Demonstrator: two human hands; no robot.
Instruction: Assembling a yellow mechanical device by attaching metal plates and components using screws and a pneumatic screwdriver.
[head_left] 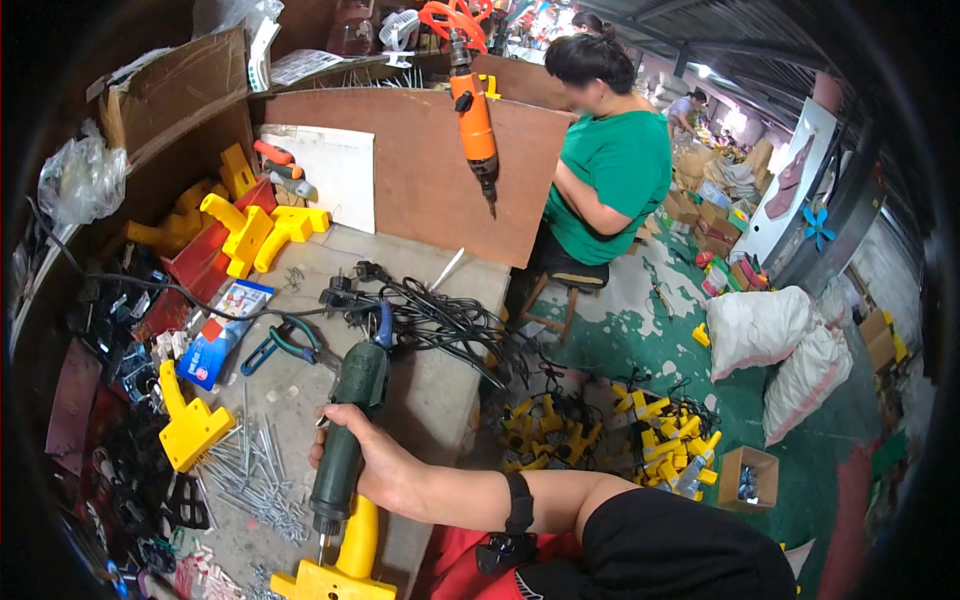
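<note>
My right hand (372,462) is wrapped round the body of a dark green electric screwdriver (350,415). The tool stands nearly upright, its bit pointing down at a yellow plastic housing with a handle (335,578) at the lower edge; whether the bit touches it I cannot tell. My left hand is out of the picture. Just left of the screwdriver lies a heap of long silver screws (262,490), with another yellow housing (190,420) beside it. Farther back are blue-handled pliers (285,345), a blue and white tube (225,330) and a bundle of black power cords (435,325).
An orange power screwdriver (474,125) hangs over the far side before a brown board (400,150). More yellow housings (265,235) lie by a red bin (195,258). Right of the table, finished-looking yellow pieces (670,440) pile up low down. A co-worker in green (615,160) sits beyond.
</note>
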